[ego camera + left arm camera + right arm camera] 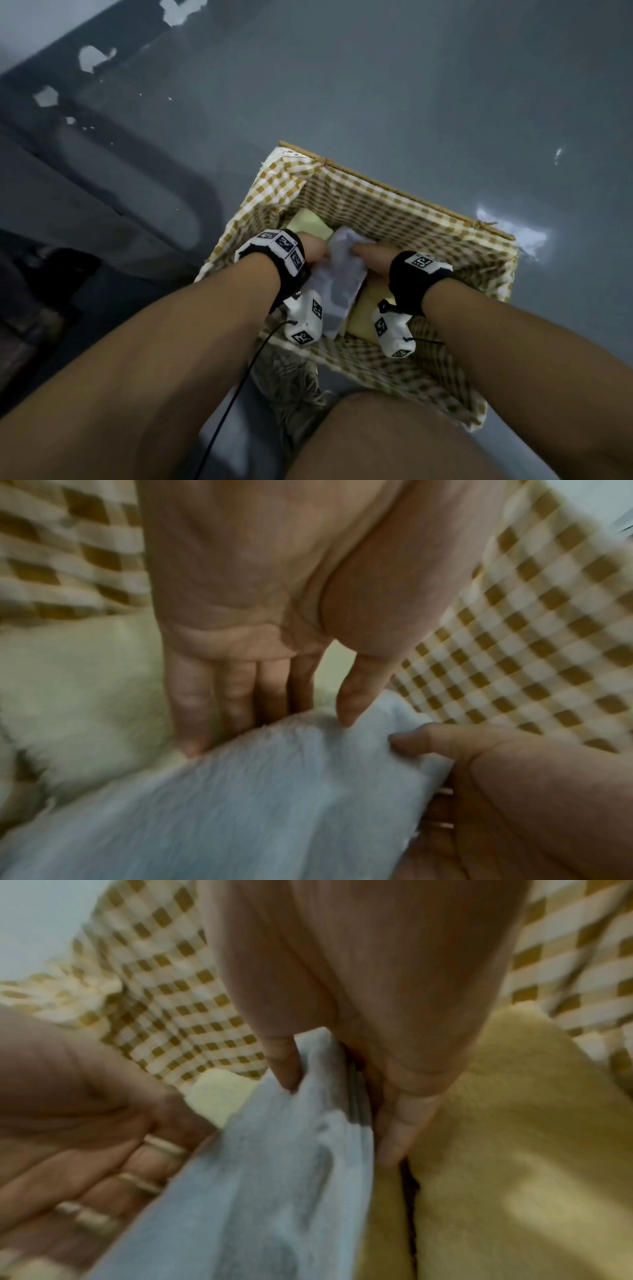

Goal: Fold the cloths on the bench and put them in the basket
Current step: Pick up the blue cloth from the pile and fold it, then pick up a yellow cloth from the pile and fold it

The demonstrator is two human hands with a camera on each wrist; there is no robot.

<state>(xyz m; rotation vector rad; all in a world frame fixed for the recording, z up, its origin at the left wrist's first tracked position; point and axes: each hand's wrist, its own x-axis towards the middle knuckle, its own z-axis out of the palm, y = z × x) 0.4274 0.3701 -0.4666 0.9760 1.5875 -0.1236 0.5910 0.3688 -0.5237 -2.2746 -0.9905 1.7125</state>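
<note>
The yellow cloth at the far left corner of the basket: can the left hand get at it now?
Probably not at once. The left hand is right beside that yellow cloth, with nothing between, but it holds the pale blue cloth together with the right hand.

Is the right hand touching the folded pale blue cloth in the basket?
Touching. The right wrist view shows the right hand pinching the pale blue cloth: thumb on top, fingers beneath its edge.
</note>
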